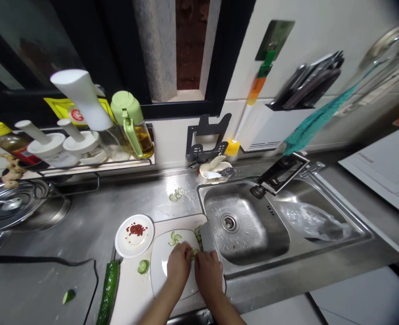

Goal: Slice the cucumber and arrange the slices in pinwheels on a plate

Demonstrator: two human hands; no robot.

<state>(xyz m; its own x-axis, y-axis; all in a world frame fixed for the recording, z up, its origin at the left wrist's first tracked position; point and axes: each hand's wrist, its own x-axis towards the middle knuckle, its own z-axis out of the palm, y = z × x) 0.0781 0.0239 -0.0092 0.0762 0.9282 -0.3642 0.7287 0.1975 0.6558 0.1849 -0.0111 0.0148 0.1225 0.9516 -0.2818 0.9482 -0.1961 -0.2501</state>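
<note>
My left hand (pixel 179 262) and my right hand (pixel 208 271) meet over a white squarish plate (pixel 158 275), both with fingers pinched together. Between their fingertips is a pale green cucumber slice (pixel 194 253), partly hidden by the fingers. A small group of cucumber slices (pixel 175 239) lies at the plate's far side. The plate rests on a light cutting board (pixel 131 289). Beside my right hand lies a wide grey knife blade (pixel 210 237), with more slices along its left edge. To the left on the board is a small stack of cucumber slices (pixel 143 266).
A white dish (pixel 123 241) with red berries stands at the board's far left corner. A long cucumber (pixel 108 293) lies along the left edge; a cucumber end (pixel 68 296) is farther left. The steel sink (pixel 253 225) adjoins on the right. A seasoning rack (pixel 128 163) stands behind.
</note>
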